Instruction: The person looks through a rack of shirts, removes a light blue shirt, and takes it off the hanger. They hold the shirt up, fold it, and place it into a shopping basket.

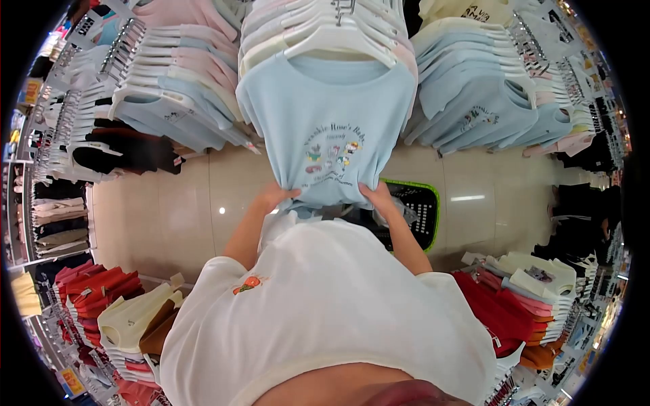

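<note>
A light blue T-shirt (328,95) with small printed figures and lettering on its front hangs from a white hanger (338,42) at the front of the middle rack. My left hand (273,197) is closed on the left side of the shirt's lower part. On the other side, my right hand (376,199) pinches the fabric at about the same height. Between the two hands the cloth is drawn toward me, and its bottom hem is partly hidden by my white top (325,298).
A black shopping basket with a green rim (437,210) stands on the tiled floor (169,210) to the right, partly hidden. Blue shirts (474,111) hang at the right, more shirts (166,111) at the left. Racks with red clothes (101,294) flank me behind.
</note>
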### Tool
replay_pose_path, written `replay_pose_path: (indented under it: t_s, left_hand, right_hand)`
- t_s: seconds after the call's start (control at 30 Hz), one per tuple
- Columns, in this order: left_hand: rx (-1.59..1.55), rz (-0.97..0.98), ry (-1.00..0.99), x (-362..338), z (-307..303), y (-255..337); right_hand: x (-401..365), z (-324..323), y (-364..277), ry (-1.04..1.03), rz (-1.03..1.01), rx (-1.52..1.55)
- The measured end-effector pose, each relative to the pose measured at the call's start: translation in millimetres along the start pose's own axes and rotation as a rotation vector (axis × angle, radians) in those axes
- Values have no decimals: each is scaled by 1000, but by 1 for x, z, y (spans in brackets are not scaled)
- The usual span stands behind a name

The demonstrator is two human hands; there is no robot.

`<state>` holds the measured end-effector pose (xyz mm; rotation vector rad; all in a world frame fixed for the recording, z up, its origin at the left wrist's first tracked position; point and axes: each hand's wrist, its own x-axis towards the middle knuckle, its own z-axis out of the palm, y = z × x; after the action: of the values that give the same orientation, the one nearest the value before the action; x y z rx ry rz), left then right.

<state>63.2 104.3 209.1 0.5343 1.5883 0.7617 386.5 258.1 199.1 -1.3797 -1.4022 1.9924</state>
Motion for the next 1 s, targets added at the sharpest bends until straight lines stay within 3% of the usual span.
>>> replay_pose_path:
  t_s: [0.03,0.13,0.23,0.3,0.37,0.4,0.47,0.5,0.57,0.63,0.7,0.8,1.0]
  left_hand:
    - [0,-5,10,7,-6,-16]
    - [24,-18,55,19,-20,-31]
    - [90,-35,107,23,-30,-33]
    - [138,-17,117,42,-40,-47]
    - [277,-20,78,53,-50,-35]
    - [346,-19,57,59,-53,-25]
    - [331,315,220,64,-57,-6]
    - [317,481,301,65,-57,6]
    - [439,946,706,45,-56,67]
    - [390,1095,890,7,-54,149]
    - [464,1229,947,-2,-60,199]
    - [508,1270,842,4,-75,245]
    - [497,1214,703,14,-100,269]
  right_hand:
    - [7,-7,-2,9,14,-65]
    - [15,-23,-31,62,-39,160]
    - [37,-34,-71,59,-257,293]
    - [49,-40,-110,80,-411,203]
    - [51,-34,-152,223,-440,191]
    - [54,-32,-167,378,-520,34]
    - [59,-28,-195,686,-665,-294]
    - [56,-24,-215,695,-757,-402]
    - [50,-16,-250,698,-931,-624]
    - [57,-12,-266,667,-985,-753]
    - [67,-12,-270,658,-1001,-840]
    - [78,-15,-273,676,-1010,-916]
    - [79,-2,-277,662,-1072,-1007]
